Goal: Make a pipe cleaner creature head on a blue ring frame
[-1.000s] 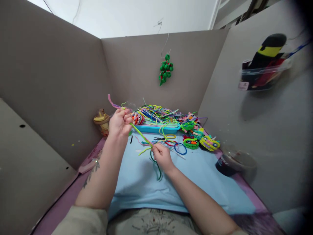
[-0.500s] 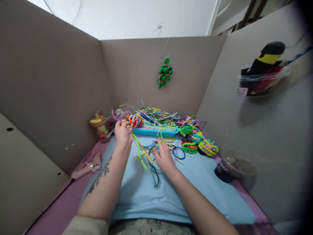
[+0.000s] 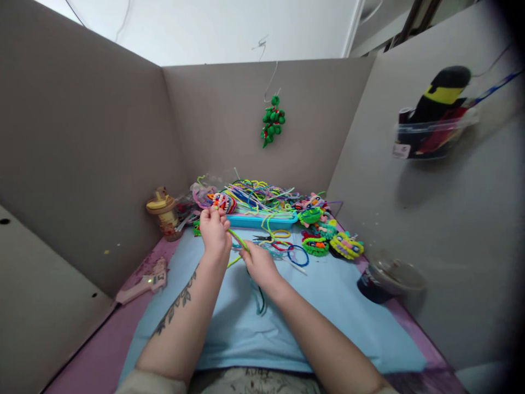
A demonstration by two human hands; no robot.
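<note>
My left hand (image 3: 215,230) is closed in a fist around the upper end of a bundle of pipe cleaners (image 3: 238,239), lime green among them. My right hand (image 3: 257,264) is closed on the lower end of the same bundle, just below and right of the left hand. Both hover over a light blue sheet (image 3: 328,306). A dark green pipe cleaner (image 3: 261,298) trails down from under the right hand onto the sheet.
A blue tray (image 3: 262,220) heaped with coloured pipe cleaners lies behind the hands. Finished coiled pieces (image 3: 344,244) sit at right, near a dark jar (image 3: 375,282). A wooden toy (image 3: 164,210) and a pink glue gun (image 3: 141,282) are at left. Grey partitions enclose the desk.
My left hand came down from its raised position toward the sheet. My right hand let go briefly, fingers spread, then closed on the bundle again nearer the left hand.
</note>
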